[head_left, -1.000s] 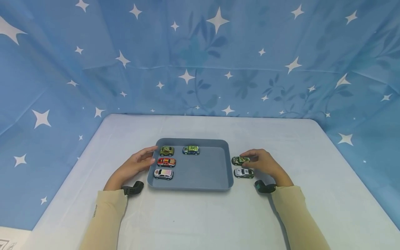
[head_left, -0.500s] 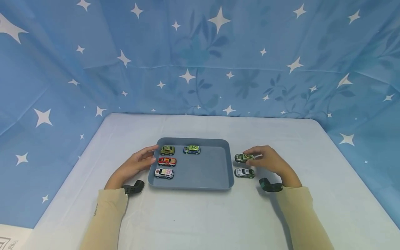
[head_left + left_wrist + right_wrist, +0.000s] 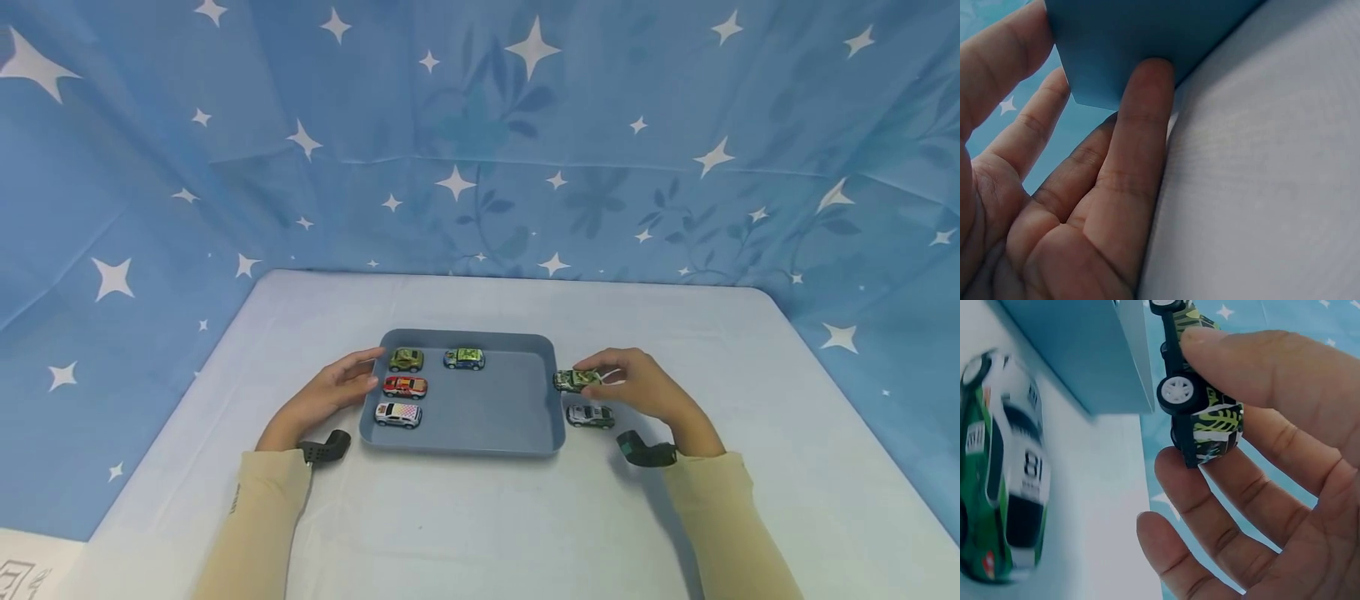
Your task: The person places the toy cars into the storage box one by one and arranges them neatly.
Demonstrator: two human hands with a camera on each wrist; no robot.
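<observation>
Between thumb and fingers, my right hand (image 3: 637,383) pinches a green camouflage toy car (image 3: 1210,422), raised beside the right wall of the blue-grey tray (image 3: 487,417). A white-and-green toy car (image 3: 1019,462) rests on the table just below that hand. At the tray's left wall my left hand (image 3: 326,396) touches the outside with fairly straight fingers (image 3: 1141,137). Inside the tray, an olive toy car (image 3: 406,360), a red toy car (image 3: 405,387) and a white toy car with a dotted roof (image 3: 398,415) line the left side. A blue-and-green toy car (image 3: 464,358) sits near the back wall.
A white-covered table (image 3: 480,525) carries everything. Behind it hangs a blue curtain (image 3: 480,167) with white stars. Black wrist cameras (image 3: 326,448) sit at both wrists. A printed white sheet (image 3: 33,567) shows at the lower left corner.
My right hand first drew the green camouflage car a little away from the tray. It has since brought it back left and up to the tray's right wall. The left hand stays put.
</observation>
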